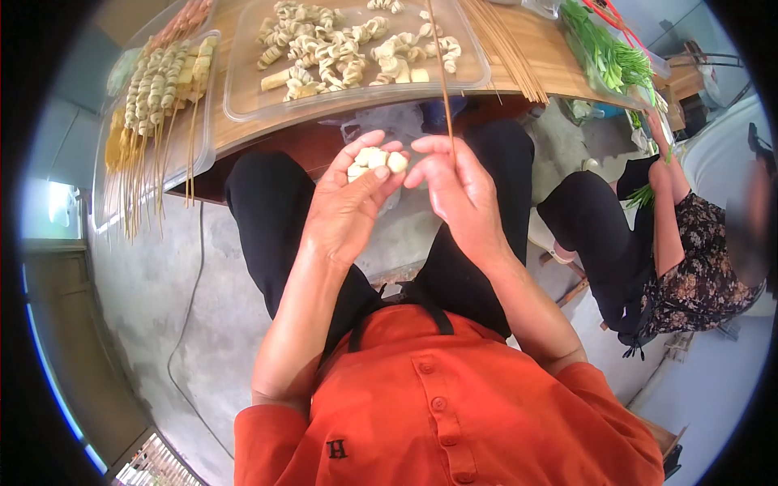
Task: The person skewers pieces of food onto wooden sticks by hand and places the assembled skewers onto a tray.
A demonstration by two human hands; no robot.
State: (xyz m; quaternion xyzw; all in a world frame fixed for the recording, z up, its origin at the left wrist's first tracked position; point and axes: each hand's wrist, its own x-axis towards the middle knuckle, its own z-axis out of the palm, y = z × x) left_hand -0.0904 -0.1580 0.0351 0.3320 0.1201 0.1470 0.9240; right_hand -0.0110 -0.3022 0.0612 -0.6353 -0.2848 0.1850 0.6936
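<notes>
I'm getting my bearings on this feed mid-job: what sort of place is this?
Probably a small, informal food-prep spot, perhaps for a home or snack stall: the wooden table carries loaded skewers, coiled food pieces and bare sticks.

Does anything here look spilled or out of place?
Nothing looks spilled. The loaded skewers at left are slightly untidy, though: their bare ends poke out unevenly past the near rim of their clear tray.

Leafy greens [596, 49] are lying toward the right end of the wooden table [557, 74], red strands [620, 24] stretching beside them; a person [697, 267] in a floral top is sitting at the right, and a thin dark cable [202, 239] is snaking across the grey floor [134, 300]
</notes>
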